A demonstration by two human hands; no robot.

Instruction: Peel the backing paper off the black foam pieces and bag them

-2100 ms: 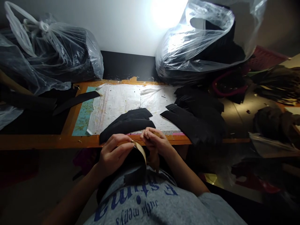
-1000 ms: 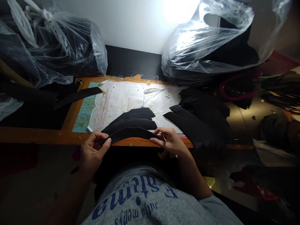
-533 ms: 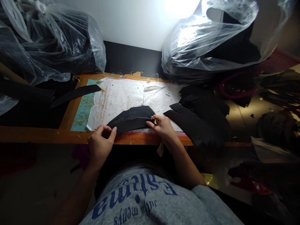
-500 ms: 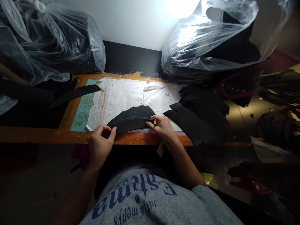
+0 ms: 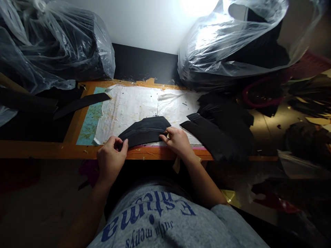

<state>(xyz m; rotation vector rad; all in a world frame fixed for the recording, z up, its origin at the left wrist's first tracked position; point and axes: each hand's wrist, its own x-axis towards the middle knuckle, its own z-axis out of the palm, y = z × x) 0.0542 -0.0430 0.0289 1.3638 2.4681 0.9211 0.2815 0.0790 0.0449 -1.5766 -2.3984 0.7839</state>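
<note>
A curved black piece of sheet material point(image 5: 144, 132), looking like layered strips, lies at the front edge of the work surface. Its left end is pinched between the thumb and fingers of my left hand point(image 5: 111, 153). At its right end, my right hand point(image 5: 178, 141) grips the piece with thumb and forefinger. A small tan scrap shows at the right fingertips, partly hidden by them. Beneath the piece is a worn white sheet point(image 5: 129, 106) with specks of debris.
Several black pieces point(image 5: 219, 131) are piled at the right. Another black strip point(image 5: 82, 105) lies at the left over a teal patch point(image 5: 89, 119). Stuffed clear plastic bags point(image 5: 77, 41) stand at the back left and back right. An orange-brown edge point(image 5: 144, 152) runs along the front.
My right thumb has shifted slightly left along the black piece. Both hands keep their places at its ends, and the pile and bags stay put.
</note>
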